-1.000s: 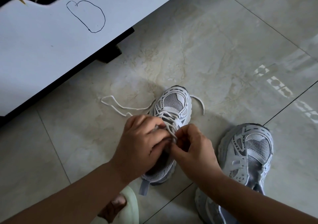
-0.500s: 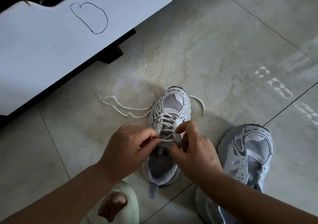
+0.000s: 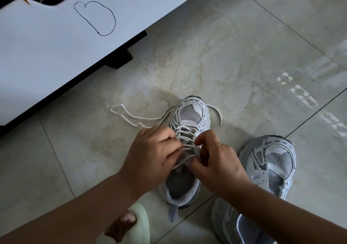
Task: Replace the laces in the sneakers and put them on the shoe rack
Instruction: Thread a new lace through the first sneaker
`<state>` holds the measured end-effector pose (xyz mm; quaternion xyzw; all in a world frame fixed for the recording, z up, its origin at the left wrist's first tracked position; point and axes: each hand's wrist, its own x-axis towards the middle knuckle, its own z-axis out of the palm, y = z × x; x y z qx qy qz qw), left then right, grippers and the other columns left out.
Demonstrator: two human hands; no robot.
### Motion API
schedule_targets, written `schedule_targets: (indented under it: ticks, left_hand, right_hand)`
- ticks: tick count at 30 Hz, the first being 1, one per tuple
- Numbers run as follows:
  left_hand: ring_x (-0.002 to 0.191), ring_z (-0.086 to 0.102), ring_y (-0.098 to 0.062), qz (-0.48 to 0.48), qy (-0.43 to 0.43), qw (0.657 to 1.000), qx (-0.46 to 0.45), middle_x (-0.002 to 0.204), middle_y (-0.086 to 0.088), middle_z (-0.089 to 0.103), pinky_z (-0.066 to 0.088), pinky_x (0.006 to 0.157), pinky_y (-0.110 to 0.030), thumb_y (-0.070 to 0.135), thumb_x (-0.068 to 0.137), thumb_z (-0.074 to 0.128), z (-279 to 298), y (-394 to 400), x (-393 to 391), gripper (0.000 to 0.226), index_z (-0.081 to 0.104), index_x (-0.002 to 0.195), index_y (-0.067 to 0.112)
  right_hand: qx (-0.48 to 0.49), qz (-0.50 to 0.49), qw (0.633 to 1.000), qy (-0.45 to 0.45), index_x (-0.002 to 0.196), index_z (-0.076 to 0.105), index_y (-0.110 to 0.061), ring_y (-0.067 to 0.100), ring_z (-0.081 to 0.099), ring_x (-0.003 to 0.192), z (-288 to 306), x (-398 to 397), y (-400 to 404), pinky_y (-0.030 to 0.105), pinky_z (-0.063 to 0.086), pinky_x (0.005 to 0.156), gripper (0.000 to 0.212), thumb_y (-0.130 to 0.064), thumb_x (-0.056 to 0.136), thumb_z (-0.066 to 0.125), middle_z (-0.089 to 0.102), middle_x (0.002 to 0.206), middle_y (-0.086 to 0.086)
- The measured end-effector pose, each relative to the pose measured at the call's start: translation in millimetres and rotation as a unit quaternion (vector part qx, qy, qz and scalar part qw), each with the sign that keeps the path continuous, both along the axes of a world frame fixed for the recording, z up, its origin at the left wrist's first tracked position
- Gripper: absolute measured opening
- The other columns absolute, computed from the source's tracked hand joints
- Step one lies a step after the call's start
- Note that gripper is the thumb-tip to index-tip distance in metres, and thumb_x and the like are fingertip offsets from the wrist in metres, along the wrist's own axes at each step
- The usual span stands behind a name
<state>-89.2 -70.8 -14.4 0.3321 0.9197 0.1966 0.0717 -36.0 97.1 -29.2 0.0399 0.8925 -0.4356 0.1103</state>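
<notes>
We see a grey-and-white sneaker [image 3: 187, 131] standing on the tiled floor [image 3: 234, 56], toe pointing away from us. Over its tongue, the left hand [image 3: 152, 155] and the right hand [image 3: 217, 161] each pinch the white lace [image 3: 185, 147] with curled fingers. Loose lace ends trail onto the floor on both sides of its toe. Right of this sneaker stands the second sneaker [image 3: 270, 167]. Beyond its toe, to the left, is a white cabinet [image 3: 56, 46]. Near its heel, a foot in a green slipper [image 3: 139, 223].
</notes>
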Motion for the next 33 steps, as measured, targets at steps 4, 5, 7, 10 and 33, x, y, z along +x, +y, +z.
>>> schedule_targets:
  ticks: [4, 5, 7, 10, 33]
  left_hand:
    - [0.068, 0.061, -0.001, 0.082, -0.108, 0.986, 0.102, 0.078, 0.007, 0.070, 0.049, 0.064, -0.022, 0.036, 0.085, 0.051, 6.3, -7.5, -5.9, 0.028, 0.073, 0.096, 0.022]
    - [0.066, 0.060, 0.003, 0.092, -0.137, 0.980, 0.115, 0.078, 0.010, 0.070, 0.048, 0.062, -0.018, 0.035, 0.084, 0.049, 8.0, -9.2, -8.0, 0.027, 0.070, 0.099, 0.026]
    - [0.062, 0.059, 0.006, 0.071, -0.210, 0.966, 0.130, 0.077, 0.014, 0.065, 0.048, 0.058, -0.017, 0.030, 0.082, 0.047, 10.5, -14.1, -12.5, 0.021, 0.063, 0.095, 0.031]
    - [0.069, 0.060, -0.001, -0.002, -0.250, 0.962, 0.108, 0.073, 0.015, 0.062, 0.047, 0.064, -0.018, 0.018, 0.075, 0.040, 13.7, -28.2, -22.8, 0.027, 0.065, 0.080, 0.027]
    - [0.062, 0.036, 0.005, -0.089, -0.113, 0.987, 0.077, 0.089, 0.009, 0.046, 0.032, 0.058, -0.019, 0.042, 0.086, 0.060, 17.5, -37.2, -24.5, 0.043, 0.053, 0.054, 0.015]
  right_hand:
    - [-0.005, -0.015, 1.000, 0.000, 0.090, 0.042, -0.028, 0.015, 0.044, 0.051, -2.9, 7.1, 9.1, 0.021, 0.031, 0.050, 0.029, -0.022, 0.074, 0.066, 0.046, 0.050, -0.005]
    - [-0.006, -0.013, 1.000, -0.002, 0.090, 0.043, -0.027, 0.015, 0.044, 0.050, -2.9, 7.8, 10.5, 0.025, 0.033, 0.050, 0.029, -0.021, 0.074, 0.065, 0.047, 0.050, -0.004]
    - [-0.009, -0.004, 1.000, -0.005, 0.092, 0.044, -0.025, 0.013, 0.042, 0.048, -2.4, 8.2, 11.8, 0.030, 0.034, 0.051, 0.027, -0.020, 0.074, 0.064, 0.045, 0.050, -0.005]
    - [-0.009, 0.006, 1.000, -0.006, 0.092, 0.044, -0.025, 0.012, 0.039, 0.047, -2.2, 7.8, 12.2, 0.030, 0.033, 0.051, 0.026, -0.020, 0.075, 0.063, 0.042, 0.049, -0.007]
    - [0.066, 0.042, 0.995, 0.067, 0.066, 0.065, -0.024, 0.009, 0.037, 0.081, -9.2, -2.6, -1.9, 0.029, 0.027, 0.071, 0.026, -0.043, 0.076, 0.051, 0.041, 0.079, -0.008]
